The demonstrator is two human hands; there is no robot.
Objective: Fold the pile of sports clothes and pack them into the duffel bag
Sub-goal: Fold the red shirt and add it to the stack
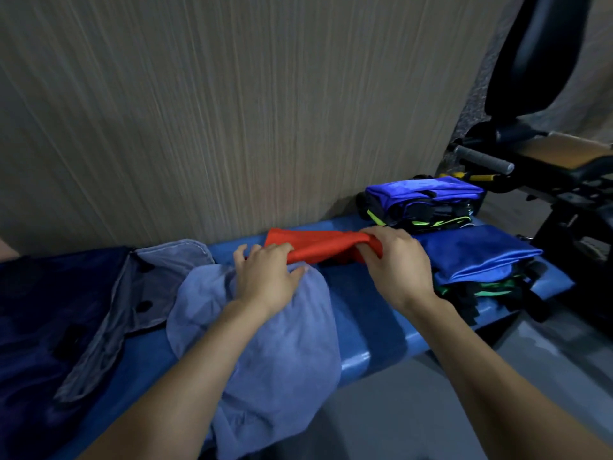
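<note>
Running from lower left to right, the blue padded bench (371,313) stood against the wood-grain wall (232,111), its front edge dropping to grey floor (414,410) nearest the person. Bare bench showed between the forearms. The left hand (265,277) curled its fingers over the near edge of the red garment (315,249), and the right hand (394,260) pinched its bunched right end, both closed on the cloth, which lay along the back of the bench by the wall. A light blue towel (265,360) draped over the front edge under the left wrist. Two folded stacks, each topped in royal blue (481,257) (428,194), crowded the right end of the bench. A dark navy bag (39,327) with a grey flap (132,293) filled the left end. Black gym equipment (537,78) stood beyond, at right.
</note>
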